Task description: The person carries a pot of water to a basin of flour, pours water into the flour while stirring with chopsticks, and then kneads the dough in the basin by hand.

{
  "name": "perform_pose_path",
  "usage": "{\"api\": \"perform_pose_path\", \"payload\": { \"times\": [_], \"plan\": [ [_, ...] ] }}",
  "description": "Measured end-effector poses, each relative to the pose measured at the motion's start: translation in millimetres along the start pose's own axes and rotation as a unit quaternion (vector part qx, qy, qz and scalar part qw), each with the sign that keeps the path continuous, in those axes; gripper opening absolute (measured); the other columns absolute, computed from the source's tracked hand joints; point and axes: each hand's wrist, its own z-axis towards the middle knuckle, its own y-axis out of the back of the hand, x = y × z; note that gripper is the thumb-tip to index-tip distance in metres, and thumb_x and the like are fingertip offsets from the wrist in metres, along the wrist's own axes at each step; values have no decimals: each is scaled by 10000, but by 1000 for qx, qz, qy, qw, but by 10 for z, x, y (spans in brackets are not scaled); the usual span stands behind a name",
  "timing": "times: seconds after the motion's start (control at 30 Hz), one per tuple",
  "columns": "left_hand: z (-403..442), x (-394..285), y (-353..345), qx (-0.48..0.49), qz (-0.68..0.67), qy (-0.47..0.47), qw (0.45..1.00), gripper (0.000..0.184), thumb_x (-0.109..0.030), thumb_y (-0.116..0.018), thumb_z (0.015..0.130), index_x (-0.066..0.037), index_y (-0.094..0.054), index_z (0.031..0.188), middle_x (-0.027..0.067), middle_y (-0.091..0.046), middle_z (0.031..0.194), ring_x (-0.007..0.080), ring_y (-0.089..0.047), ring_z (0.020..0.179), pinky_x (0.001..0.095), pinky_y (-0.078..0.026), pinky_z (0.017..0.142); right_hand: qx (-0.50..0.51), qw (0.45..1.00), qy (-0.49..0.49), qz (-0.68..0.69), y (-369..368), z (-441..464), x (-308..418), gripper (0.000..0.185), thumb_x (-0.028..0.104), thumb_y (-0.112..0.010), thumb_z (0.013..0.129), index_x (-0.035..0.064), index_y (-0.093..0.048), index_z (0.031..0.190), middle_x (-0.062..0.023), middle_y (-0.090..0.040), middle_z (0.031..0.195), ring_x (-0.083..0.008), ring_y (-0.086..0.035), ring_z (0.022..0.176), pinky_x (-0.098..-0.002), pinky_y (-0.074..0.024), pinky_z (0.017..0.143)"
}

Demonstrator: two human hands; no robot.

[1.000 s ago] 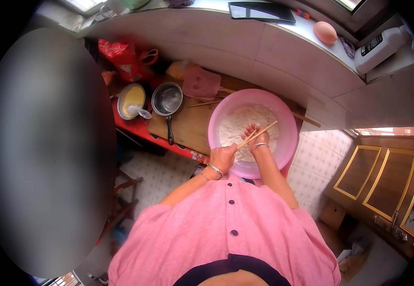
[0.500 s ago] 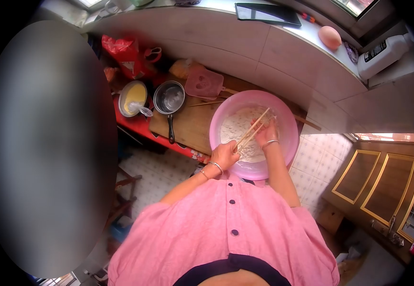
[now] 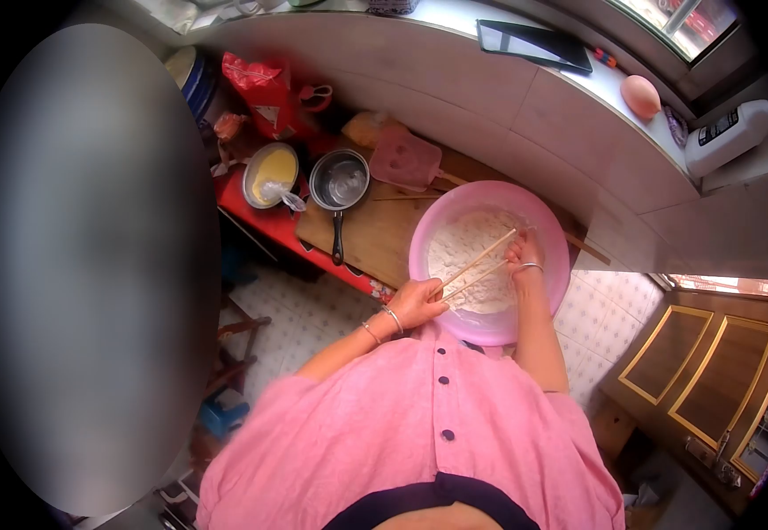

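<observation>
A pink plastic basin (image 3: 419,243) in front of me holds a pale, lumpy flour mixture (image 3: 463,243). At its near left rim, my left hand (image 3: 421,303) is closed round a pair of wooden chopsticks (image 3: 481,256). They are spread apart and slant up to the right over the flour. My right hand (image 3: 524,253) is inside the basin by the right wall, its fingers curled. The lower chopstick's far end meets these fingers; whether they pinch it or some dough, I cannot make out. The upper chopstick's tip lies just beside them.
Left of the basin, a wooden board (image 3: 362,243) carries a small black-handled pot (image 3: 338,181) and a pink plastic lid (image 3: 404,161). Beyond stand a bowl of yellow meal (image 3: 273,168) and a red bag (image 3: 265,93). A tablet (image 3: 534,46) and a white bottle (image 3: 733,137) are on the sill.
The chopsticks have spread apart, and my right hand has moved off the upper one toward the basin's right wall. My left hand still holds them. The whole view has shifted slightly.
</observation>
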Motion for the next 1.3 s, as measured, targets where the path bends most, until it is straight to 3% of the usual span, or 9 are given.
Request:
{"api": "perform_pose_path", "payload": {
  "times": [0.1, 0.2, 0.3, 0.43, 0.7, 0.83, 0.9, 1.1, 1.3],
  "plan": [
    [-143, 123, 239, -83, -7, 42, 996, 309, -275, -683, 766, -23, -508, 728, 147, -531, 591, 274, -521, 530, 372, -432, 538, -13, 998, 33, -58, 161, 80, 134, 245, 264, -440, 993, 60, -495, 869, 34, -317, 541, -72, -262, 402, -229, -209, 345],
    [-105, 262, 537, -166, 25, 60, 984, 338, -263, -700, 805, -27, -471, 728, 58, -443, 555, 117, -421, 519, 323, -358, 482, -32, 986, 10, -163, 244, 62, 65, 156, 164, -470, 965, 42, -502, 871, 6, -422, 587, -85, -362, 436, -237, -314, 375],
    [215, 570, 689, -200, 103, 75, 971, 356, -336, -659, 826, -11, -515, 805, 193, -559, 636, 347, -577, 594, 456, -427, 564, -88, 969, 34, -229, 238, -36, -160, 50, 58, -496, 917, 22, -525, 897, -42, -522, 670, -116, -465, 504, -253, -414, 444],
    [704, 941, 641, -173, 126, 112, 970, 352, -336, -610, 865, -8, -566, 986, 229, -623, 836, 375, -616, 819, 485, -455, 738, -68, 973, 62, -212, 421, 46, -406, 90, 8, -510, 886, 7, -560, 961, -83, -577, 768, -137, -515, 553, -268, -444, 474],
    [1057, 702, 121, -280, 97, -37, 954, 523, -252, -509, 915, 15, -393, 1350, 243, -477, 1306, 412, -431, 1205, 448, -330, 1040, -135, 800, 266, -521, 687, -113, -204, 379, 116, -485, 890, -24, -537, 1237, -135, -595, 1189, -247, -557, 1100, -312, -400, 972],
    [1097, 732, -5, -252, 89, -23, 963, 519, -208, -463, 952, 26, -313, 1390, 264, -456, 1317, 412, -442, 1206, 440, -348, 1022, -147, 812, 288, -487, 942, 190, -189, 469, 257, -444, 927, -28, -493, 1297, -128, -535, 1291, -234, -503, 1171, -313, -357, 1006],
    [1092, 672, 40, -241, 79, -13, 967, 506, -168, -477, 937, 26, -329, 1380, 265, -472, 1290, 419, -455, 1176, 443, -366, 1000, -106, 932, 151, -312, 789, 236, -147, 461, 300, -458, 926, 31, -529, 1293, -55, -570, 1233, -181, -500, 1152, -303, -409, 941],
    [1135, 651, 35, -245, 89, -6, 965, 486, -127, -486, 925, 20, -349, 1367, 270, -498, 1242, 428, -487, 1120, 443, -408, 949, 19, 927, 120, -356, 191, 921, -245, 399, 330, -465, 914, 40, -624, 1136, -35, -609, 1102, -159, -530, 993, -315, -412, 868],
    [1143, 707, 60, -260, 67, -19, 963, 489, -129, -490, 923, 6, -351, 1372, 266, -500, 1246, 424, -490, 1130, 440, -408, 951, 121, 671, 139, -718, -527, 603, -907, 376, 336, -465, 845, 60, -666, 1003, -184, -630, 1064, -322, -582, 1010, -403, -416, 885]
  ]
}}
